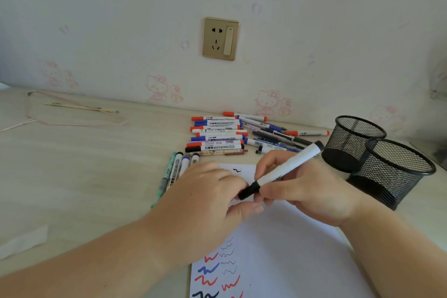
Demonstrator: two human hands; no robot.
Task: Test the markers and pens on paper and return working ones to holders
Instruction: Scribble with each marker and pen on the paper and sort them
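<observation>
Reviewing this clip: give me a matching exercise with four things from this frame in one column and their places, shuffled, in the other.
1. black-capped marker
2. mesh holders
3. squiggles
4. green pen

A. near end of the paper
B. held in both hands (left hand, right hand)
C. desk, right of the paper
D. desk, left of the paper

Pairs: 1-B, 2-C, 3-A, 4-D

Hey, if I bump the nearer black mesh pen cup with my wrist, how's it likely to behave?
The nearer mesh cup looks empty and thin-walled, so it is probably light and would slide or tip easily. It stands right beside the other mesh cup, which may stop it going that way. Being round, it would likely roll if toppled.
</observation>
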